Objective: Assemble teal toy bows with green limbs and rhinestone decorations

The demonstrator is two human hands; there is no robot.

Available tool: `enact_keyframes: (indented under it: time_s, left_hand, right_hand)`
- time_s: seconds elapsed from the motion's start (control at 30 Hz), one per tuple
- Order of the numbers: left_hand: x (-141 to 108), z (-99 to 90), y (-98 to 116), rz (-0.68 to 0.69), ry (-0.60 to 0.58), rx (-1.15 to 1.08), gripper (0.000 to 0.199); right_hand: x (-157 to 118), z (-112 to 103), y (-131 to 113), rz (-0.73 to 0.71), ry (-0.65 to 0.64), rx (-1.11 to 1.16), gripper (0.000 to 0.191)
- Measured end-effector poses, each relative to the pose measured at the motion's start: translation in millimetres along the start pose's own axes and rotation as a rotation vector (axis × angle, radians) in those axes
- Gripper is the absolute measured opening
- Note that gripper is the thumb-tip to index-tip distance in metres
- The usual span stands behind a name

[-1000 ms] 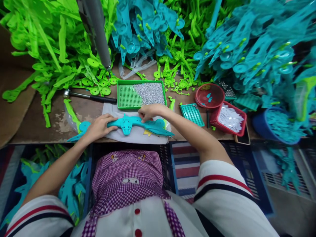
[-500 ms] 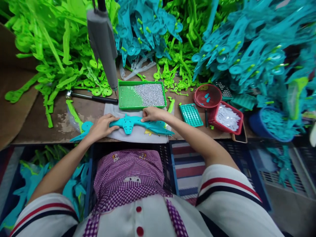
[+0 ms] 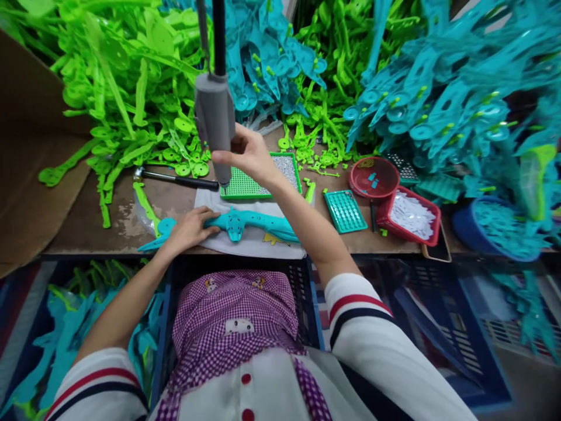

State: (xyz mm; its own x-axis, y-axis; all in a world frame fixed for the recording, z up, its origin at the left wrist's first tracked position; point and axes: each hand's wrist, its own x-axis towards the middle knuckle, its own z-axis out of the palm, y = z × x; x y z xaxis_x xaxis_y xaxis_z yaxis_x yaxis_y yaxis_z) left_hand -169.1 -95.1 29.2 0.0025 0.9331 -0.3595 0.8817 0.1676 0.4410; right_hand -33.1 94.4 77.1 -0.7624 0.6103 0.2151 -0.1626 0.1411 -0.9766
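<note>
Student: What is changing since the earlier view?

Instructor: The right hand (image 3: 254, 156) is leaving the far arm of the turquoise winged plastic toy part (image 3: 263, 221) and is now meeting the hanging power screwdriver (image 3: 214, 111), which is hanging further to the right relative to the tray.

Student: How are the hands shaping themselves?

Instructor: The right hand is half closing, its thumb crossing the barrel and its fingers passing behind; how firmly it is pressing, one cannot tell. The left hand (image 3: 190, 229) is closing over the narrow limb beside the animal-like head (image 3: 235, 224), which is lying just beyond its fingertips.

Student: And the surroundings?

Instructor: The part is lying under the left hand, extending rightward over a white cloth (image 3: 245, 247). Below the right hand, a green tray (image 3: 239, 196) is holding small metal fasteners (image 3: 287, 166). A hammer (image 3: 175, 177) is lying beyond the left hand.

Student: How is the part likely behaving in the grasp?

Instructor: It is probably being light, fairly stiff and slightly slippery; the slim limb close to the head is offering the best hold. The screwdriver is probably weighing more, its thick barrel offering the surest grip.
</note>
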Motion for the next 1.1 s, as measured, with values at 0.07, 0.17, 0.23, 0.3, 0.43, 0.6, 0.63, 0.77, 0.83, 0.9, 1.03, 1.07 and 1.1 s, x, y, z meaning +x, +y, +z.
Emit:
enact_keyframes:
  time_s: [0.07,0.17,0.23,0.3,0.43,0.6,0.63,0.77,0.83,0.9,1.03,1.07,1.1]
  left_hand:
    - [0.3,0.9,0.0,-0.001,-0.002,0.009,0.042]
    - [0.4,1.9,-0.5,0.008,-0.003,0.019,0.043]
    - [0.2,2.2,-0.9,0.02,-0.004,0.013,0.042]
    - [0.2,2.6,-1.1,0.026,-0.005,-0.003,0.04]
    - [0.0,4.3,-1.1,0.038,0.001,-0.028,0.037]
    - [-0.8,8.0,-1.4,0.019,0.002,-0.041,0.036]
    - [-1.0,8.5,-1.6,0.019,0.004,-0.043,0.036]
    - [-1.5,9.6,-2.2,0.033,0.005,-0.045,0.034]
    - [-1.8,9.9,-2.4,0.037,0.004,-0.043,0.034]
    - [-2.1,10.0,-2.5,0.041,0.01,-0.044,0.034]
    - [-2.5,8.8,-1.1,0.036,0.001,-0.03,0.036]
    - [-2.5,8.2,-0.5,0.034,-0.004,-0.028,0.037]
    - [-2.4,7.6,0.1,0.033,-0.009,-0.028,0.037]
  right_hand:
    - [-0.9,-1.3,11.2,0.068,0.138,-0.094,0.055]
    - [0.5,-18.0,32.2,0.166,0.292,-0.137,0.049]
    - [7.9,-28.5,44.2,0.222,0.345,-0.132,0.048]
    - [18.3,-32.3,53.6,0.258,0.39,-0.147,0.051]
    - [36.5,-24.5,68.2,0.257,0.414,-0.21,0.068]
    - [49.4,-16.7,80.5,0.253,0.433,-0.24,0.076]
    - [51.1,-16.5,82.1,0.256,0.445,-0.238,0.075]
    - [54.8,-17.0,88.4,0.279,0.467,-0.26,0.064]
    - [55.3,-17.6,92.6,0.28,0.449,-0.274,0.061]
    - [55.3,-18.2,97.1,0.269,0.424,-0.279,0.063]
    - [55.5,-19.0,102.8,0.245,0.468,-0.245,0.07]
    - [55.6,-19.0,103.3,0.239,0.486,-0.228,0.069]
    - [55.7,-18.9,103.6,0.229,0.501,-0.208,0.068]
